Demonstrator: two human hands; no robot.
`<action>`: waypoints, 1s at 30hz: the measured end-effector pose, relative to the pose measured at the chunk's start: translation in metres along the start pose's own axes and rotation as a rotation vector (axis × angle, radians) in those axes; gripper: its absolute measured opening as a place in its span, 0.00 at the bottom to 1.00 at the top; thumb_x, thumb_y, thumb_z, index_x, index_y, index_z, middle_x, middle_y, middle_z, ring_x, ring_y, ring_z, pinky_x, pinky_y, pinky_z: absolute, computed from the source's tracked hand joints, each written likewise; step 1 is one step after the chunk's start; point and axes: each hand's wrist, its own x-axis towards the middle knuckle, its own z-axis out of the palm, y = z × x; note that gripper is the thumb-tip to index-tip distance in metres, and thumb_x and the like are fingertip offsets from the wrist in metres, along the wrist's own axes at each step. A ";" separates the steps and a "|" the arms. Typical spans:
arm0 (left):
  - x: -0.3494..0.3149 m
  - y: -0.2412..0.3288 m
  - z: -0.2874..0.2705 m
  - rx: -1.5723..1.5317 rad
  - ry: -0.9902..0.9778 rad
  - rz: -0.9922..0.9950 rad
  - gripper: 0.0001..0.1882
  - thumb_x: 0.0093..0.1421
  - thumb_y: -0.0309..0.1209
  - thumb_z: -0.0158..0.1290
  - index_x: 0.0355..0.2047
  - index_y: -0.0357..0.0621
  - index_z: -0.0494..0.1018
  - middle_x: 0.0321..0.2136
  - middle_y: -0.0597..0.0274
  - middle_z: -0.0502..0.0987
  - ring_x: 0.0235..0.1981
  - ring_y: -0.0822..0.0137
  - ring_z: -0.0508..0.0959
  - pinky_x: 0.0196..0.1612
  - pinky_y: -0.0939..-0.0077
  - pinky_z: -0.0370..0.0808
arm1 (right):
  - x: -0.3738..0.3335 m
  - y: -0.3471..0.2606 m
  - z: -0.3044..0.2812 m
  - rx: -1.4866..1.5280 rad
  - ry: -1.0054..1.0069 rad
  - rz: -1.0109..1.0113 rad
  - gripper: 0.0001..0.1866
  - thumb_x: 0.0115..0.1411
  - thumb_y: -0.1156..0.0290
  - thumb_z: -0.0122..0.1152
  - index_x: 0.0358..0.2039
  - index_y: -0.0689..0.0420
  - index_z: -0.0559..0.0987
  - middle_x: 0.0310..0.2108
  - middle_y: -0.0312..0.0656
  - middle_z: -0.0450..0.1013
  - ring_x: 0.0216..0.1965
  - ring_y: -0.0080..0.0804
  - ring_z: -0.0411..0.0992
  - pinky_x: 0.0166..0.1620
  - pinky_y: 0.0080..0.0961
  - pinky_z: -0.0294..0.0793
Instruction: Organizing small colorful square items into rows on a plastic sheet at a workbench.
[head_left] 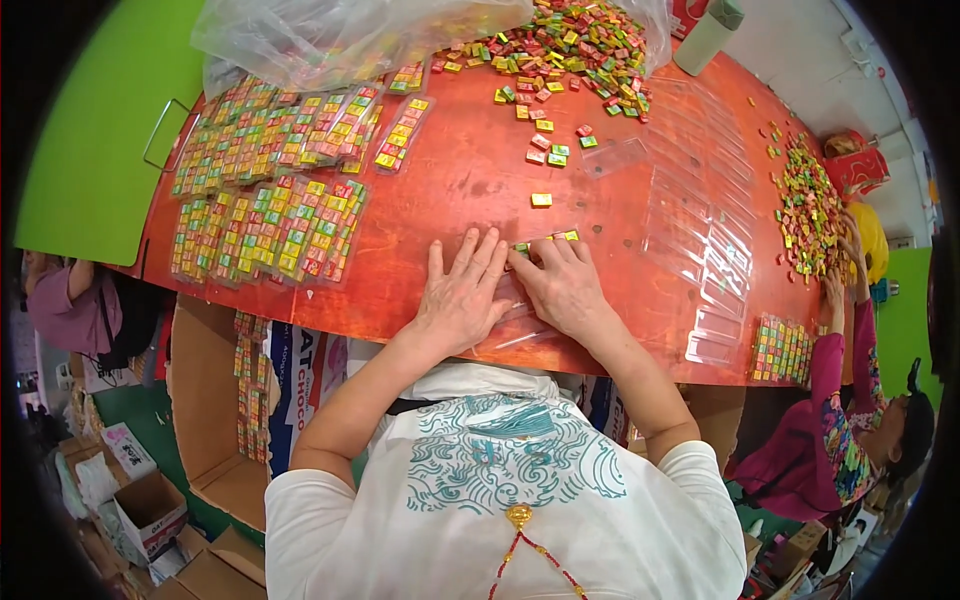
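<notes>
My left hand (462, 290) lies with its fingers stretched out over the red tabletop, at the left side of a clear plastic tray (520, 328) that is mostly hidden under both hands. Beside it, my right hand (562, 290) has bent fingers closed on a few small coloured boxes (568, 236), green and yellow, at the tray's far end. The fingertips partly cover these boxes. A single yellow box (541, 200) lies just beyond my hands. Farther off, several loose red, yellow and green boxes (540, 142) are scattered.
A big pile of loose boxes (590, 50) and a clear plastic bag (300, 45) lie at the far side. Filled trays (270, 230) overlap at left; empty clear trays (700, 230) are spread at right. A co-worker (810, 430) handles another pile (810, 210). An open carton (215, 400) stands below.
</notes>
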 end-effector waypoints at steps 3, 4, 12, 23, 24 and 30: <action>0.006 0.002 -0.002 0.001 -0.043 -0.007 0.46 0.59 0.47 0.59 0.70 0.36 0.54 0.72 0.49 0.50 0.73 0.49 0.49 0.67 0.27 0.44 | -0.002 0.001 0.004 0.008 -0.002 0.021 0.18 0.58 0.72 0.61 0.50 0.52 0.80 0.37 0.39 0.71 0.42 0.35 0.71 0.46 0.36 0.65; 0.007 0.003 -0.002 0.005 -0.060 -0.003 0.46 0.59 0.48 0.59 0.70 0.36 0.54 0.72 0.47 0.50 0.73 0.47 0.49 0.66 0.26 0.44 | -0.002 0.001 0.003 0.008 -0.004 0.018 0.18 0.58 0.72 0.61 0.50 0.52 0.80 0.37 0.39 0.71 0.42 0.35 0.71 0.46 0.36 0.65; 0.008 0.007 0.003 -0.047 -0.068 -0.101 0.47 0.61 0.50 0.55 0.71 0.35 0.51 0.73 0.47 0.47 0.75 0.48 0.45 0.67 0.25 0.39 | -0.004 0.003 0.001 0.045 0.013 0.069 0.15 0.59 0.71 0.63 0.48 0.52 0.80 0.39 0.39 0.71 0.43 0.37 0.71 0.50 0.38 0.65; 0.018 -0.002 0.003 -0.097 0.003 -0.049 0.37 0.62 0.42 0.55 0.68 0.38 0.59 0.70 0.45 0.56 0.72 0.45 0.54 0.66 0.25 0.46 | -0.011 0.025 -0.009 0.268 0.188 0.259 0.15 0.59 0.73 0.62 0.48 0.54 0.79 0.38 0.41 0.73 0.42 0.41 0.73 0.46 0.39 0.65; 0.021 -0.001 0.003 -0.100 0.004 -0.041 0.37 0.62 0.42 0.55 0.68 0.38 0.59 0.70 0.45 0.56 0.72 0.45 0.54 0.66 0.25 0.46 | -0.014 0.029 -0.019 0.288 0.166 0.369 0.14 0.60 0.74 0.61 0.47 0.55 0.80 0.38 0.41 0.74 0.42 0.41 0.73 0.45 0.41 0.66; 0.050 0.008 0.007 0.019 0.055 0.100 0.30 0.62 0.40 0.54 0.62 0.41 0.66 0.61 0.46 0.65 0.65 0.48 0.63 0.62 0.28 0.55 | -0.037 0.043 -0.008 0.139 0.160 0.336 0.15 0.60 0.75 0.58 0.48 0.50 0.81 0.38 0.43 0.73 0.42 0.42 0.72 0.45 0.41 0.66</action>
